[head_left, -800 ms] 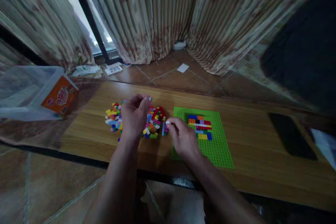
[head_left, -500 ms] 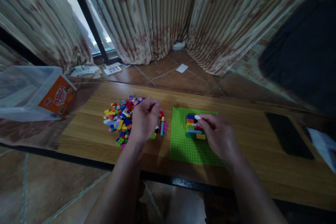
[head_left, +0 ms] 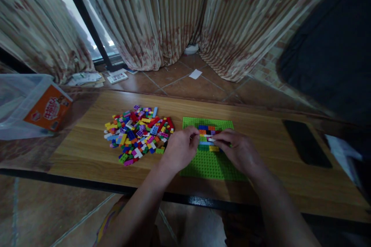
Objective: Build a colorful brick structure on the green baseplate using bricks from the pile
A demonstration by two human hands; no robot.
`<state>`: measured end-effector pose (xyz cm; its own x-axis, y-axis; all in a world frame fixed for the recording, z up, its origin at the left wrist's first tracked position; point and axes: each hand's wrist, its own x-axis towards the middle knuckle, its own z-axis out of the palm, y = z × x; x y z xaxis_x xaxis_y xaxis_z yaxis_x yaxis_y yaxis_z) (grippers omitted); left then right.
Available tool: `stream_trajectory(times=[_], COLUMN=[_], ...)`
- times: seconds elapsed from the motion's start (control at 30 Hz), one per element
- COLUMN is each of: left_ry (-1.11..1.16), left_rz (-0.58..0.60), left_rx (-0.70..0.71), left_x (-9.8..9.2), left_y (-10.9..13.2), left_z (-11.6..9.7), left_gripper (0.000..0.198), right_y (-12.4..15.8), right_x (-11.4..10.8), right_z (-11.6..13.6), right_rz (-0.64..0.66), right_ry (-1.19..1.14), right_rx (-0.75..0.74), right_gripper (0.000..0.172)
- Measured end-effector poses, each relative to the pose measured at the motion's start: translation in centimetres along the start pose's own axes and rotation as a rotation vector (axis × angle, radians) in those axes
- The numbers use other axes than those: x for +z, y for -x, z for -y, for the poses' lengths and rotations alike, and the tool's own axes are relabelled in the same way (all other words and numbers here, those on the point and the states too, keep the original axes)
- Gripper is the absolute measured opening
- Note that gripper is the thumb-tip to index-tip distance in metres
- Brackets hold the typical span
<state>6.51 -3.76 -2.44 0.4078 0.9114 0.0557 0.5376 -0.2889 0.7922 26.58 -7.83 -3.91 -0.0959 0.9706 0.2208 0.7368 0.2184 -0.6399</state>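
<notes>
A green studded baseplate [head_left: 203, 166] lies on the wooden table. On its far half stands a low block of toy bricks [head_left: 204, 143] in blue, orange, light blue, teal and yellow. My right hand [head_left: 236, 148] reaches in from the right, with fingertips pinched on a small white brick [head_left: 211, 139] at the top of this block. My left hand [head_left: 182, 146] is at the block's left edge, its thumb and fingers pressed together. Whatever they may hold is hidden. Part of the block is covered by my fingers.
A heap of loose bricks [head_left: 139, 133] in many colours is spread left of the baseplate. A clear plastic box [head_left: 17, 123] with an orange label stands at the table's left end. To the right lies a dark flat phone-shaped object [head_left: 307, 142]. Curtains [head_left: 174, 19] hang beyond the table.
My left hand has moved right, from the brick heap to the block on the baseplate. My right hand has brought the white brick lower over the block. The view has shifted slightly right.
</notes>
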Motion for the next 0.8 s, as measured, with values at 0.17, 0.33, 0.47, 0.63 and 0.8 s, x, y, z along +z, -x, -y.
stream_trajectory(times=[0.17, 0.33, 0.47, 0.63, 0.8], left_ry=[-0.041, -0.062, -0.06, -0.076, -0.112], left_rz=[0.014, 0.026, 0.034, 0.047, 0.043], left_rx=[-0.001, 0.004, 0.014, 0.004, 0.013], left_x=[0.1, 0.1, 0.0, -0.1, 0.1], left_y=[0.0, 0.0, 0.1, 0.0, 0.0], left_z=[-0.1, -0.2, -0.1, -0.2, -0.5], left_gripper=[0.02, 0.02, 0.02, 0.02, 0.02], right_y=[-0.1, -0.1, -0.1, -0.2, -0.3], right_x=[0.1, 0.2, -0.5, -1.5, -1.4], right_z=[0.0, 0.4, 0.0, -1.2, -1.3], right_rz=[-0.001, 0.014, -0.024, -0.196, -0.216], right_ry=[0.003, -0.003, -0.027, 0.041, 0.081], right_rx=[-0.035, -0.019, 0.03, 0.147, 0.264], right_gripper=[0.016, 0.018, 0.018, 0.022, 0.022])
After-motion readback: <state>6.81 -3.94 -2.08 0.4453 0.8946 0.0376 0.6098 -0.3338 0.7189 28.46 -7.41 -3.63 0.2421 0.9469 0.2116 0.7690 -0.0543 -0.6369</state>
